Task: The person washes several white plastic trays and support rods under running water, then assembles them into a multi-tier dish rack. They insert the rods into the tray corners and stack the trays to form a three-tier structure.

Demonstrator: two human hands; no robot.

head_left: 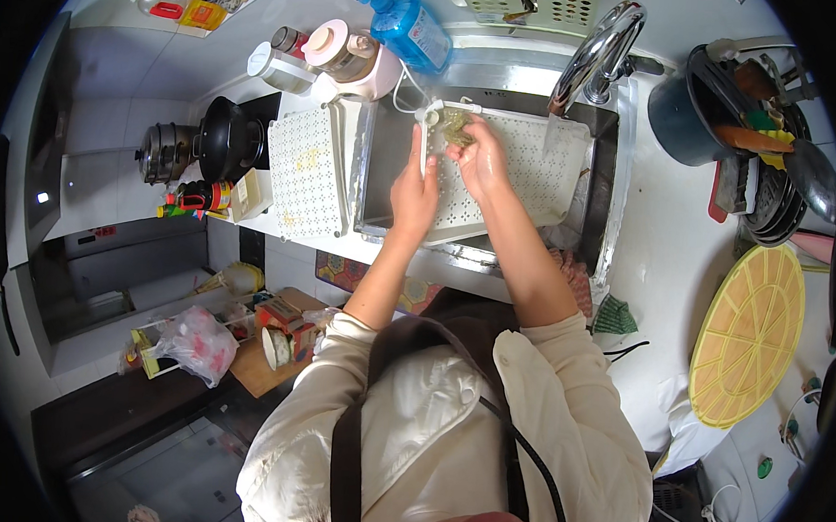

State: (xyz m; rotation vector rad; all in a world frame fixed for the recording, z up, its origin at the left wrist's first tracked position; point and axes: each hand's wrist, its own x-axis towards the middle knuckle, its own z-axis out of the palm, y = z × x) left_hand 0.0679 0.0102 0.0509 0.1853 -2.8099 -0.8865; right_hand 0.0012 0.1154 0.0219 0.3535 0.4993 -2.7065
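A white perforated tray (524,177) lies at a slant in the metal sink (378,180). My left hand (413,197) grips the tray's left end, thumb and fingers on either side of its edge. In my right hand (483,163) is a crumpled yellowish-green scrubber (456,129), pressed near the tray's far left corner. Its weave is too small to make out fully. Above the tray's right part arches the chrome faucet (599,59), and water seems to fall from its spout. A second white perforated tray (305,177), with yellowish specks, rests left of the sink.
Behind the sink stand a blue bottle (409,32) and a pink appliance (352,58). A dark utensil pot (690,114) is at the right, beyond a round yellow lid-like disc (749,336). A black wok (225,141) sits far left. A green cloth (614,316) lies near the sink's right corner.
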